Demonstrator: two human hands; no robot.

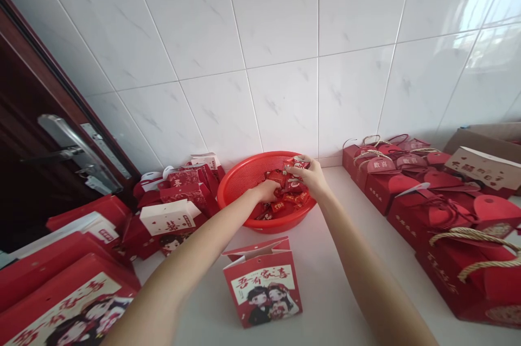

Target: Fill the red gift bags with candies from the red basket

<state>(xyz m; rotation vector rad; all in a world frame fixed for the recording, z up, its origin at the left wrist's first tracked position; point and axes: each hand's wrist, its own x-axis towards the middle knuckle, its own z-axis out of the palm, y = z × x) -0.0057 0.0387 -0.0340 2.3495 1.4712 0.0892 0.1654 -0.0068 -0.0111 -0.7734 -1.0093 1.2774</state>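
Observation:
A red plastic basket (236, 188) stands against the tiled wall, with red-wrapped candies (290, 199) in its right part. My left hand (266, 192) reaches into it, its fingertips among the candies and partly hidden. At the basket's right side, my right hand (309, 173) is closed on red candy packets (296, 166), held just above the others. Nearer to me, between my forearms, an open-topped red gift box (264, 286) with a cartoon couple on its front stands upright on the white surface.
Several red gift boxes (69, 302) crowd the left side, beside a dark door with a metal handle (77, 151). Rows of closed red boxes with rope handles (448, 248) line the right. A cardboard box (472, 140) sits at the back right.

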